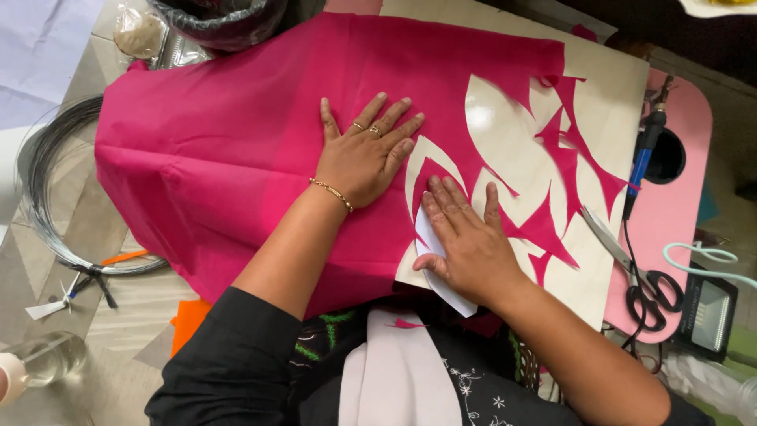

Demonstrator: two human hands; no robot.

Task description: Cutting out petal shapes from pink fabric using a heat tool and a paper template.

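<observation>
Head camera looks steeply down (close) at table (102, 371).

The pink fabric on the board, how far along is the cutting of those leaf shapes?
Done: several leaf-shaped holes are already cut from the right part of the pink fabric, baring the pale board. In hand: the right hand presses a white paper template at the cut edge while the left hand flattens the cloth. The scissors lie aside. Left: the large uncut stretch under and beyond the left hand.

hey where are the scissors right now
In the head view the scissors lie on the right side, across the edge of the pale board and the pink tray, right of the right hand, below the blue-handled tool.
</observation>
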